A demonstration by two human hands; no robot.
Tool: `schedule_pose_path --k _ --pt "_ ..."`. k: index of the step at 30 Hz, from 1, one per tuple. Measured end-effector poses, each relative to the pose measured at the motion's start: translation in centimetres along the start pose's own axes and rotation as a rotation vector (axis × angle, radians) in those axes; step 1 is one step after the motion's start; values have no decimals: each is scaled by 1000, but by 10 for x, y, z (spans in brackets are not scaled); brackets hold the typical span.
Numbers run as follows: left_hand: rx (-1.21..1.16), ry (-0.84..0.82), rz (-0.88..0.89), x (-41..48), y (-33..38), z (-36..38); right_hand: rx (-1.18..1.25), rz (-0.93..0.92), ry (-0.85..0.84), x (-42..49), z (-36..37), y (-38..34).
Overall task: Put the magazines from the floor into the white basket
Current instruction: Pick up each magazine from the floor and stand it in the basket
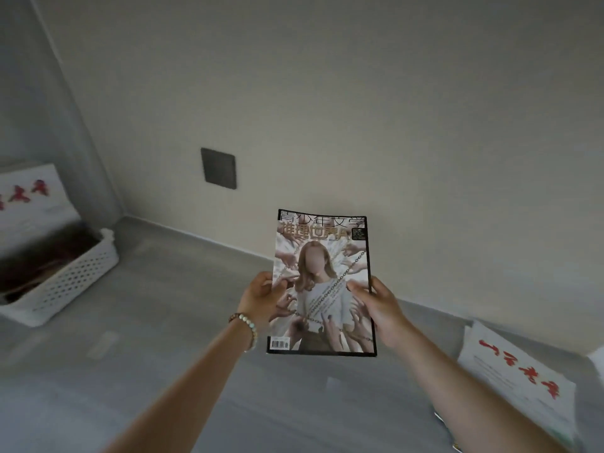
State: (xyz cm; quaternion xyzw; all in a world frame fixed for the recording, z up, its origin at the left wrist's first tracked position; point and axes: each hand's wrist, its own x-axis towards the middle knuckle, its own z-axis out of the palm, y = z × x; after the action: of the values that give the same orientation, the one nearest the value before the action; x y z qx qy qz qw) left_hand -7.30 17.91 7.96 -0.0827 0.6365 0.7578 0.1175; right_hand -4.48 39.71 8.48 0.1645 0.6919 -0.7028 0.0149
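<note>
Both forearms reach forward and up from the bottom of the view, meeting at a magazine (322,282) held upright in the air in front of the wall. Left hand (261,297), a beaded bracelet (245,322) at its wrist, pinches the magazine's left edge about halfway up, thumb on the cover and the fingers hidden behind. Right hand (376,304) grips the right edge at the same height, thumb laid across the cover, fingers hidden behind it. The cover faces the camera: a black border, large Chinese title characters across the top, a long-haired figure in a white shirt ringed by reaching hands and chains, and a barcode at the lower left. At the far left a white perforated basket (70,282) stands on the grey floor (179,305), well apart from the held magazine, with dark magazines lying in it and a white one with red characters (31,194) leaning upright at its back. Another white magazine with red characters (516,377) lies on the floor at the right, near the right forearm.
</note>
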Motion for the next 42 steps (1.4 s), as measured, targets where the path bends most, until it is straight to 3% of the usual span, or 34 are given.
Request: schedule_pose_path --k 3,6,10,14,18,27,35,42 --pt "-129 74 4 -7 38 -95 -59 -44 -83 7 100 -18" --pt "-138 133 132 -20 71 -193 -143 -126 -146 12 206 -38" --pt "-1 408 242 -31 101 -308 -242 -252 -278 15 339 -60" --pt "139 629 383 -32 124 -393 -270 -376 -383 24 450 -78" --pt "-49 684 396 -20 130 -456 -283 -475 -427 44 530 -91" --pt "284 998 352 27 91 -507 -387 -565 -496 108 612 -62" --pt "511 980 276 38 40 -511 -502 -504 -562 146 627 13" --pt "678 984 206 39 37 -514 -549 -484 -578 158 637 29"
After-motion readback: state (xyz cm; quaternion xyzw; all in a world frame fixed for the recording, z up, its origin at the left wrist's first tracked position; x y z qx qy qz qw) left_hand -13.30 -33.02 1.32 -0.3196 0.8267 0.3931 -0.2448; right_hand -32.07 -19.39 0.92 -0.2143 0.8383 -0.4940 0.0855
